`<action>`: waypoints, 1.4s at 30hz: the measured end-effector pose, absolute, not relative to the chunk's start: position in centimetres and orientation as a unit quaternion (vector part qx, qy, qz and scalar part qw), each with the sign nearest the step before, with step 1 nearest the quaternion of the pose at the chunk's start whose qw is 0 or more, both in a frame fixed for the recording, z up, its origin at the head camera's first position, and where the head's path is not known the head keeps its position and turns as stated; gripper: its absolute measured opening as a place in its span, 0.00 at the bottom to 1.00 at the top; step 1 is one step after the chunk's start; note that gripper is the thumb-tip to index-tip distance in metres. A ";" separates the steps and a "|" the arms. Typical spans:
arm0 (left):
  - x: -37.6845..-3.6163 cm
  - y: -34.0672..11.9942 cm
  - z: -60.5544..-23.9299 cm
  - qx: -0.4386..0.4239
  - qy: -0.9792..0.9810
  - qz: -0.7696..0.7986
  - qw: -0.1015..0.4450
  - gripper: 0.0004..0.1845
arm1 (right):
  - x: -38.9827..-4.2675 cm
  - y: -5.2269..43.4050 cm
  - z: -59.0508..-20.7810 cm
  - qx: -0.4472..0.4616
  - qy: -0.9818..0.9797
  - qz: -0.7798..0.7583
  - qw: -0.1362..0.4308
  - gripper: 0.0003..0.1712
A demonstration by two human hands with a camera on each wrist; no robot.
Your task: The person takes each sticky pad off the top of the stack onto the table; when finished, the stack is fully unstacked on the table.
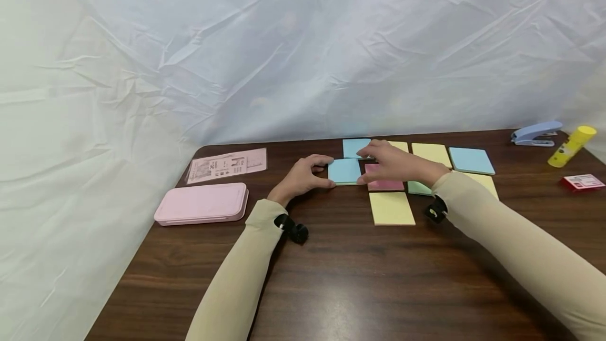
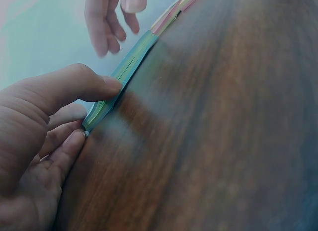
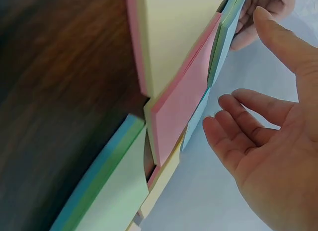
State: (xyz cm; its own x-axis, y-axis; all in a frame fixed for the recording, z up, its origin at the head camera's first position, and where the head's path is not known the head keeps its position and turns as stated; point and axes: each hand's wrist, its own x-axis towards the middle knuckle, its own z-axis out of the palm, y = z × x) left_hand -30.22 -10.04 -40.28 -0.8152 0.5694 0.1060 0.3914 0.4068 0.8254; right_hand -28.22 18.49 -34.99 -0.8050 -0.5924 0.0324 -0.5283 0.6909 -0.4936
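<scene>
While your sleeves reach in from the near edge of the dark wooden worktop [image 1: 360,278], nearest you among the pads lies a yellow sticky-note pad [image 1: 391,208], flat and untouched, just in front of your right wrist. Behind it a pink sticky-note pad [image 1: 384,183] lies half under your right hand [image 1: 395,162], and a green pad [image 1: 418,188] peeks out beside that wrist.

Your left hand [image 1: 305,172] has its grip pinching the blue sticky-note pad [image 1: 344,170]: in the left wrist view the thumb [image 2: 74,87] lies along the pad's near edge and the fingertips [image 2: 69,144] press at its corner, with the pad flat on the wood. This blue pad sits just left of the pink one, about touching it.

Your right hand hovers over the blue and pink pads with its grip spread; the right wrist view shows the palm open and the fingers [image 3: 238,126] relaxed, close to the pad edges but holding nothing.

Further back a second blue pad [image 1: 354,147] lies just behind the first, then two yellow pads [image 1: 431,153] and another blue pad [image 1: 471,160] in a row to the right.

Well to the left sit a closed pink case [image 1: 202,203] and, behind it, a printed pink sheet [image 1: 228,164]. At the far right are a small red card [image 1: 582,182], a yellow glue stick [image 1: 571,146] and a blue stapler [image 1: 536,133] near the back edge, against the crumpled white backdrop [image 1: 265,57].
</scene>
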 end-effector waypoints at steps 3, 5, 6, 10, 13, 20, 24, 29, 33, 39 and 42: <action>-30.2 -10.0 -40.2 0.287 0.834 0.462 0.096 0.36 | -28.5 18.0 -35.0 -0.302 0.921 -0.237 0.071 0.46; -30.2 -9.9 -40.2 0.286 0.835 0.460 0.095 0.36 | -28.8 17.8 -35.1 -0.299 0.923 -0.230 0.076 0.46; -30.2 -9.9 -40.2 0.286 0.835 0.459 0.094 0.36 | -28.9 17.7 -35.2 -0.298 0.924 -0.227 0.077 0.46; -30.2 -9.9 -40.2 0.289 0.836 0.457 0.092 0.35 | -29.5 17.3 -35.7 -0.286 0.930 -0.215 0.080 0.44; -30.2 -9.8 -40.1 0.291 0.835 0.458 0.092 0.35 | -29.6 17.1 -35.9 -0.281 0.933 -0.209 0.080 0.44; -30.2 -9.9 -40.2 0.290 0.835 0.458 0.092 0.35 | -29.5 16.7 -35.9 -0.265 0.937 -0.206 0.095 0.46; -30.2 -10.0 -40.2 0.289 0.835 0.458 0.095 0.36 | -29.4 16.5 -35.7 -0.263 0.939 -0.199 0.098 0.47; -30.2 -10.0 -40.2 0.288 0.836 0.457 0.096 0.35 | -29.4 16.5 -35.6 -0.265 0.939 -0.199 0.096 0.45; -30.2 -10.0 -40.2 0.288 0.835 0.458 0.097 0.35 | -29.5 16.6 -35.7 -0.266 0.938 -0.200 0.092 0.44; -30.2 -9.9 -40.1 0.292 0.835 0.457 0.094 0.36 | -29.6 16.8 -35.8 -0.269 0.938 -0.203 0.077 0.43; -30.2 -9.9 -40.1 0.294 0.836 0.455 0.091 0.35 | -29.7 16.9 -35.6 -0.272 0.938 -0.204 0.066 0.43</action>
